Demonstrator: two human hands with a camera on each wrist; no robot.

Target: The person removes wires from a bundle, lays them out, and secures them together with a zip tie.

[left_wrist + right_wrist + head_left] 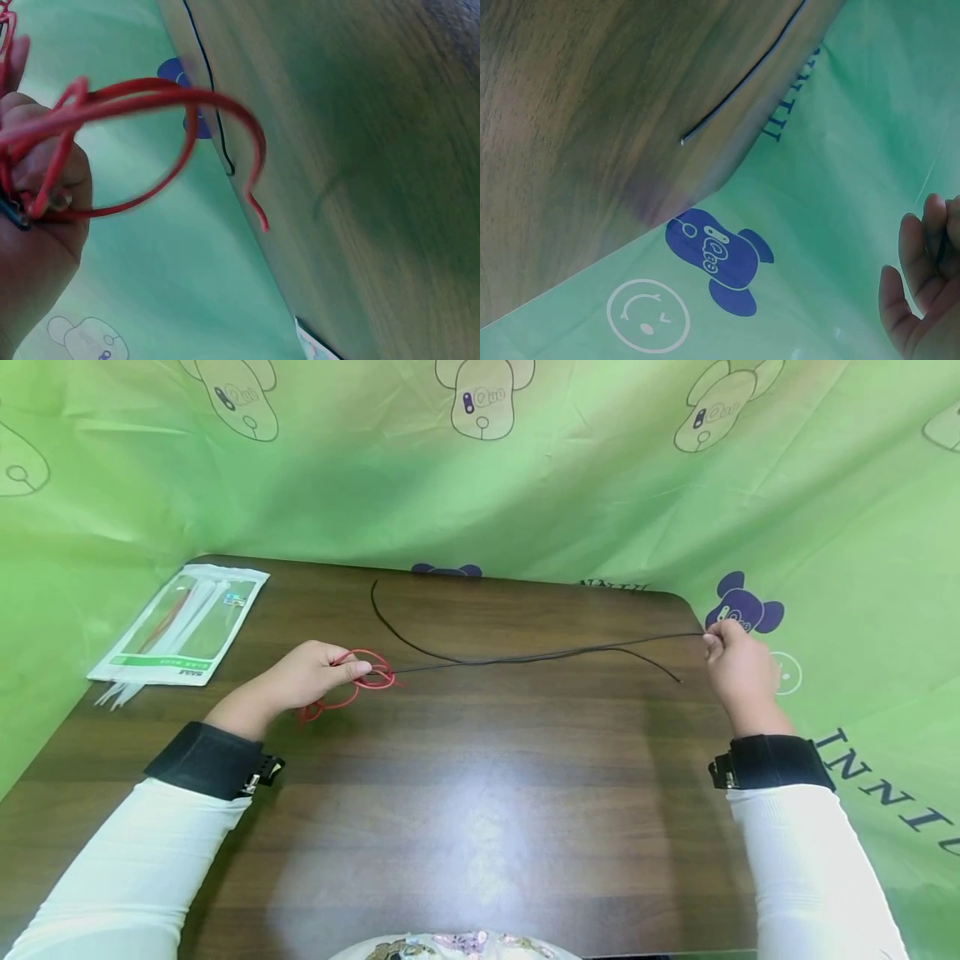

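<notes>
So the red wire (171, 97) is a loopy mess, a few loose rounds with a short crooked tail sticking out, bunched at the left side of the counter (480, 743). The black wire (660, 637) is way tidier, pretty much straight from one hand across to the other. There's also a loose black strand (744, 83) crossing it and running along it in the middle, with both ends curving off and a tiny pale tip at the right one. Both arms reach forward, hands well apart. The left hand (310, 674) has its thumb pointing inward, grip clamped on the red loops, with the black wire running up to those same fingers. The right hand (740, 668) is out by the counter's right edge, grip pinched on the black wire's far end.
</notes>
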